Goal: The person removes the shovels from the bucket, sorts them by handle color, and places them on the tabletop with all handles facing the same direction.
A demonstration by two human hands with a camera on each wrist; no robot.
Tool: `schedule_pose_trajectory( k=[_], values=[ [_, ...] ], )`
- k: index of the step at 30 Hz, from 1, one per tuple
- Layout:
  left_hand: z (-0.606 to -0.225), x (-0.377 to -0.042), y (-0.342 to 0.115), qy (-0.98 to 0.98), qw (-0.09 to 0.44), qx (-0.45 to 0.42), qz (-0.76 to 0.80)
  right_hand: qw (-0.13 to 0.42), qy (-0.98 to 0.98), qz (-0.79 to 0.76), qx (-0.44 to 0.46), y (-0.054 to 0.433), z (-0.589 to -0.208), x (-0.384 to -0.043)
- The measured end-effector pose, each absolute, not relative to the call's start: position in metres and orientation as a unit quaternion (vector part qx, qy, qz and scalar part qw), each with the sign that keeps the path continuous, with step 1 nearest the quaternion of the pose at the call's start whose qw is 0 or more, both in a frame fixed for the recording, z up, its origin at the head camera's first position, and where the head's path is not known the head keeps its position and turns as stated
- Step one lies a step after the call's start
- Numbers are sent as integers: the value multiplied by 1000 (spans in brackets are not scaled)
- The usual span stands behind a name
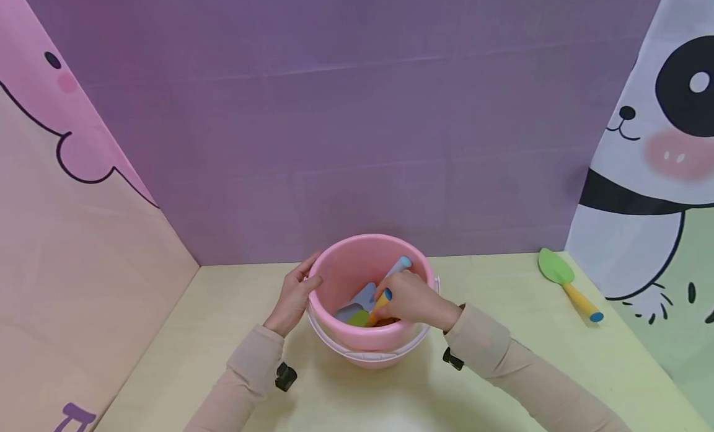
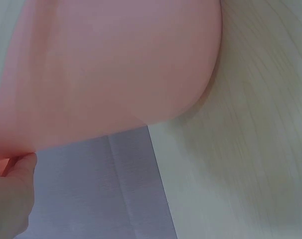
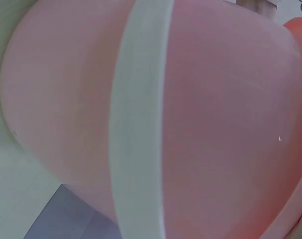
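Head view: shows pink bucket [image 1: 372, 340] standing mouth-up on pale table [image 1: 251, 308]. Grips left rim of bucket with left hand [image 1: 292, 295], thumb crossing over rim toward inside, other fingers along outer wall. Confirms contact in left wrist view: narrow pinch on rim edge, holding bucket alone.

Reaches into mouth of bucket from right side with right hand [image 1: 415, 299]. Bends fingers beside yellow handle [image 1: 380, 308] of green-bladed shovel [image 1: 359, 318], inside bucket near front rim, with blue end cap [image 1: 388, 294] visible in front of fingers. Cannot tell width of finger opening, nor gripping from mere touching: fingertips partly hidden. Shows in right wrist view chiefly outer wall of bucket, plus small edge of hand by rim.

Note also inside bucket: light-blue handle [image 1: 398, 266], leaning up toward back right rim; grey-blue pieces [image 1: 365, 294], left of right hand, overlapping too much for clear count; brown patch between right hand and front rim, too small to identify. Bears white bail [image 1: 370, 356] lowered across front of bucket.

Observe on table, well right of bucket: second green shovel [image 1: 556, 268], blade toward back, yellow handle angled toward front and right. Observe behind bucket: purple backdrop [image 1: 362, 141]. Note left of bucket, pink cartoon panel [image 1: 83, 116]; right of bucket, panda panel [image 1: 630, 159].
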State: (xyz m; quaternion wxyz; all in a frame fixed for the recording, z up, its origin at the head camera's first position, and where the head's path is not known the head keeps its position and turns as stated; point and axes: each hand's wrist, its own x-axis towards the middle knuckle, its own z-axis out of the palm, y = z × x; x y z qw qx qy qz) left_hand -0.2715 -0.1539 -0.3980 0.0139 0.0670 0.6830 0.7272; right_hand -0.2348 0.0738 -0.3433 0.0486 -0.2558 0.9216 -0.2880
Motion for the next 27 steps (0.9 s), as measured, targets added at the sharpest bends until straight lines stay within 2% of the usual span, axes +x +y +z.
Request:
schedule_pose_trajectory(
  k=[13, 27],
  values=[
    [-400, -274, -156, 690, 17, 71, 721, 19, 920, -288, -264, 77, -346, -237],
    [-401, -276, -156, 693, 20, 68, 717, 33, 904, -335, -262, 98, -326, -231]
  ],
)
